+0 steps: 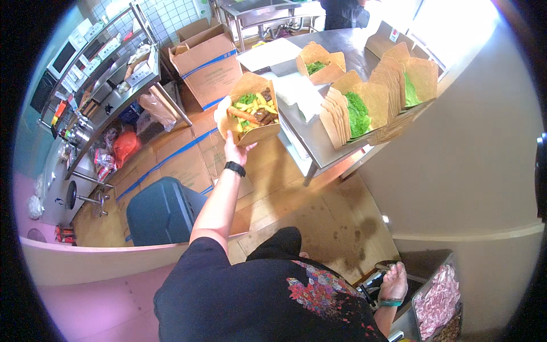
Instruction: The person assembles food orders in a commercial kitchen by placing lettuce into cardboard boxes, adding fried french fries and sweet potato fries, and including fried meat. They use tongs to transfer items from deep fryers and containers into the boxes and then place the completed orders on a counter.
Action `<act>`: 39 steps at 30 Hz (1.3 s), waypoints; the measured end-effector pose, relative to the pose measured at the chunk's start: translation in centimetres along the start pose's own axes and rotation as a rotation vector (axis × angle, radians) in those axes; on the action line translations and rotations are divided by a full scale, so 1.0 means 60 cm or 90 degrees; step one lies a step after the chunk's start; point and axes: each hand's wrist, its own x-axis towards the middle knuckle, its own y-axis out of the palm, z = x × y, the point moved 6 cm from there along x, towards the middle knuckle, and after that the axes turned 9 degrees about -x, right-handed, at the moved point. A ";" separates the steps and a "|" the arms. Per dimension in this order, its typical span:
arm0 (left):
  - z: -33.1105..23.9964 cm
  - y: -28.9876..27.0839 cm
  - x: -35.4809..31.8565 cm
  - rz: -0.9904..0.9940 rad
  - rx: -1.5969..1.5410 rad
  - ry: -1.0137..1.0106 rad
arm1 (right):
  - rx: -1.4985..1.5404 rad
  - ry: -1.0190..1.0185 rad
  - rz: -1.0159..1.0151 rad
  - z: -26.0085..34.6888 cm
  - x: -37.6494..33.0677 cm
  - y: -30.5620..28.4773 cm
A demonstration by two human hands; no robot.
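The left hand (235,149) grips the filled kraft food box (254,112) from beneath, off the steel worktop's (310,137) near corner; keep it level; the right hand (393,282) rests spread near the meat tray (437,302).

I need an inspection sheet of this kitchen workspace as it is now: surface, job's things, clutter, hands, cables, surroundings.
Surface: steel table, holding rows of open brown boxes lined with lettuce.
Job's things: filled food box with vegetables and dark pieces, held above the floor beside the table; tray of raw meat at lower right.
Clutter: cardboard cartons, flattened cardboard on the floor, red bag.
Hands: left hand grips the filled food box from below; right hand rests low near the meat tray.
Cables: nothing seen.
Surroundings: steel shelving, dark bin, another person at the far sink.
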 end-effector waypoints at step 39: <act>0.223 0.185 0.073 0.167 0.465 0.054 | 0.146 0.015 -0.230 -0.127 -0.100 -0.047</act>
